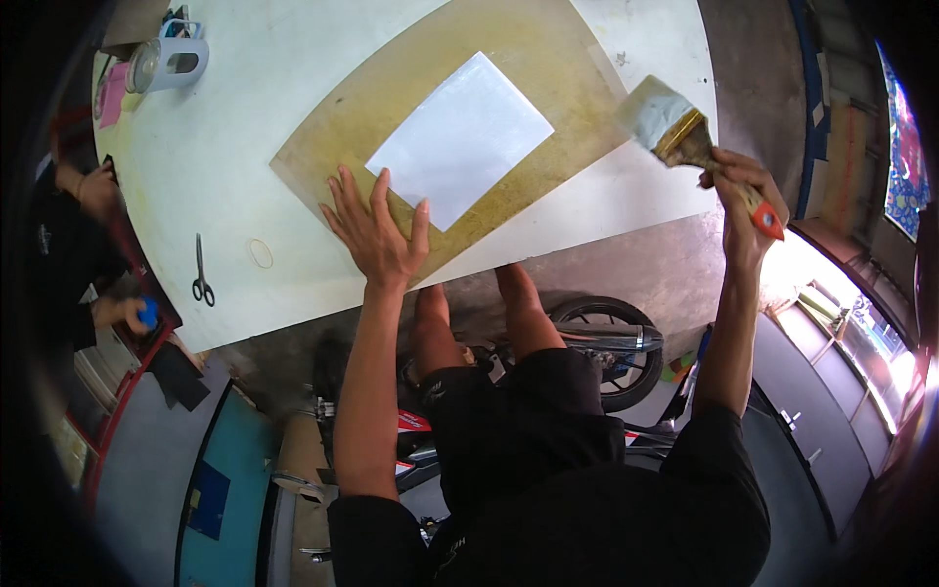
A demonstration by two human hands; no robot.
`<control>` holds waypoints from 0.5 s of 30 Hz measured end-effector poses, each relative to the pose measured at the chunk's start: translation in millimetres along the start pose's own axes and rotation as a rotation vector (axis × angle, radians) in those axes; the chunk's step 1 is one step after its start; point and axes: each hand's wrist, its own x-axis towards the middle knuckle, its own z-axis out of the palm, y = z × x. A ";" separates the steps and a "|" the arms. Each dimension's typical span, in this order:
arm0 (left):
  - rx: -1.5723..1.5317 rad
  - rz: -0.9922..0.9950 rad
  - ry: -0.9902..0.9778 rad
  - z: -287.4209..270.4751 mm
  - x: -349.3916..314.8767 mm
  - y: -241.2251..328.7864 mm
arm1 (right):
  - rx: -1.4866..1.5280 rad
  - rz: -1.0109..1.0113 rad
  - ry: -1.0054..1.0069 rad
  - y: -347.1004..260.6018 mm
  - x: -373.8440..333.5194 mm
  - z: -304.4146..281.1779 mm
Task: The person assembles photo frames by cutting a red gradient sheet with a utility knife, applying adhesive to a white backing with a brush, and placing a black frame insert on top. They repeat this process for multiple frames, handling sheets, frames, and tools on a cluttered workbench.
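Observation:
A white rectangular sheet point(465, 142) lies at a slant on a larger yellowish-brown translucent sheet point(572, 59), which rests on a white table. My left hand point(379, 230) is spread flat on the brown sheet, its fingers apart and touching the near left edge of the white sheet. My right hand point(748, 196) is closed round the handle of a wide paintbrush point(675, 127). The brush is raised over the table's right edge, bristles pointing up and left; they are coated with something whitish and touch nothing.
Black-handled scissors point(202, 279) and a rubber band point(260, 253) lie on the table point(245, 186) at the left. A white mug-like container point(176, 64) lies at the far left. Another person point(83, 235) stands beyond the left edge. A motorcycle point(611, 342) is parked behind my legs.

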 end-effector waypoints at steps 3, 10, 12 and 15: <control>-0.033 0.030 -0.015 -0.4 9.0 -1.6 | 0.011 0.020 0.055 -9.0 -31.8 54.5; -0.442 0.266 -0.244 -30.5 117.6 13.0 | -0.319 -0.307 0.147 -12.8 -75.7 172.5; -0.589 0.182 -0.524 -26.0 161.2 36.3 | -0.300 -0.276 0.145 -7.5 -86.9 196.3; -0.212 0.230 -0.803 -17.9 180.4 69.0 | -0.271 -0.308 0.198 8.4 -90.2 222.7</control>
